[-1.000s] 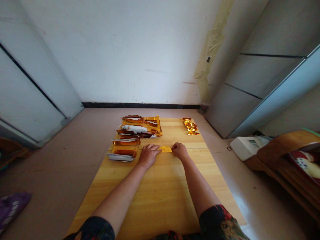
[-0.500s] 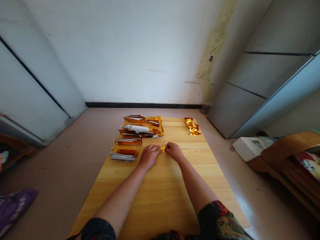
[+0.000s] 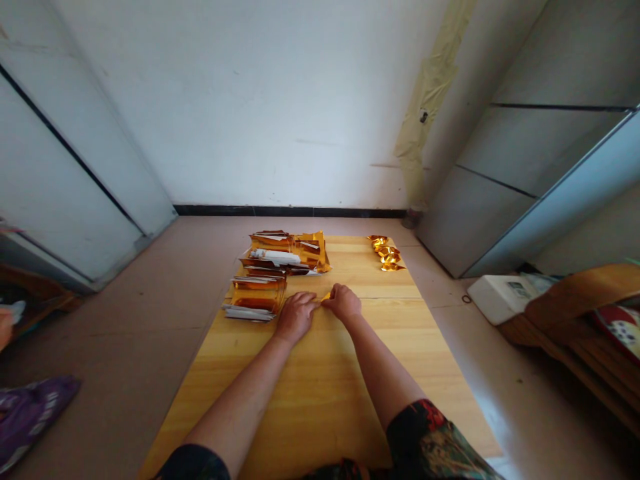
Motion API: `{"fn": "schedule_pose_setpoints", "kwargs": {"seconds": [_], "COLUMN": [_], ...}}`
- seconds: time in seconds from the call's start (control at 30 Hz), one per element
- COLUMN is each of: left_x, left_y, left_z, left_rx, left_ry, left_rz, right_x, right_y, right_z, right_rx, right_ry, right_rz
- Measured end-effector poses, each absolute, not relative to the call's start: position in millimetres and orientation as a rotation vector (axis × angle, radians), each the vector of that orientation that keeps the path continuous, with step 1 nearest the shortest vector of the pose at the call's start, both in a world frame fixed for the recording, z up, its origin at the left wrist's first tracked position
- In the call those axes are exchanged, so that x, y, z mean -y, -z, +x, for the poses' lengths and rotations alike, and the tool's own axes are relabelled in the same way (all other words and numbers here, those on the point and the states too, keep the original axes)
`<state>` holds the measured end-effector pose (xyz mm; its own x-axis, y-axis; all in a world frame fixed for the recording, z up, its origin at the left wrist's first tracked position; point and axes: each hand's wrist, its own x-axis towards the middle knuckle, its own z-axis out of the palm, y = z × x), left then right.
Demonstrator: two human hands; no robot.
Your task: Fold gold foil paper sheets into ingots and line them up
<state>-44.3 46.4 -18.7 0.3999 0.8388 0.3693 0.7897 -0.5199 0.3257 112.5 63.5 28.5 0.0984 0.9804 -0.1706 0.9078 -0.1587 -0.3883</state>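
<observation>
A small piece of gold paper (image 3: 326, 295) lies on the wooden board (image 3: 320, 387), almost wholly covered by my hands. My left hand (image 3: 296, 315) presses on its left part with curled fingers. My right hand (image 3: 343, 302) is closed over its right part, knuckles up, touching the left hand's fingertips. Stacks of gold and white foil sheets (image 3: 270, 270) lie just beyond my left hand. A few folded gold pieces (image 3: 385, 254) sit at the board's far right corner.
The board rests on a pinkish floor below a white wall. A white box (image 3: 500, 297) and a wooden bench (image 3: 580, 313) stand to the right. A purple cloth (image 3: 30, 417) lies on the floor at the left.
My right hand has slid left across the gold paper toward my left hand, so that far less of the paper shows. My left hand has stayed put.
</observation>
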Motion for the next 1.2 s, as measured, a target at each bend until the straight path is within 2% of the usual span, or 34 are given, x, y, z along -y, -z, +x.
{"fn": "schedule_pose_setpoints", "kwargs": {"seconds": [0.5,0.8,1.2], "left_x": [-44.6,-44.1,-45.8], "left_y": [17.6,17.1,21.5], "left_z": [-43.5,-43.8,-44.6], "left_rx": [-1.518,-1.518,-1.500], "left_ry": [-0.749,-0.739,-0.808], "left_rz": [2.560,2.544,2.549], "right_x": [-72.9,-63.8,-73.9], "right_y": [-25.9,-33.1,-14.7], "right_z": [132.7,111.1,156.8], "right_rx": [1.845,1.911,1.765], "right_ry": [-0.746,-0.533,-0.712], "right_rz": [-2.070,-2.221,-2.008]}}
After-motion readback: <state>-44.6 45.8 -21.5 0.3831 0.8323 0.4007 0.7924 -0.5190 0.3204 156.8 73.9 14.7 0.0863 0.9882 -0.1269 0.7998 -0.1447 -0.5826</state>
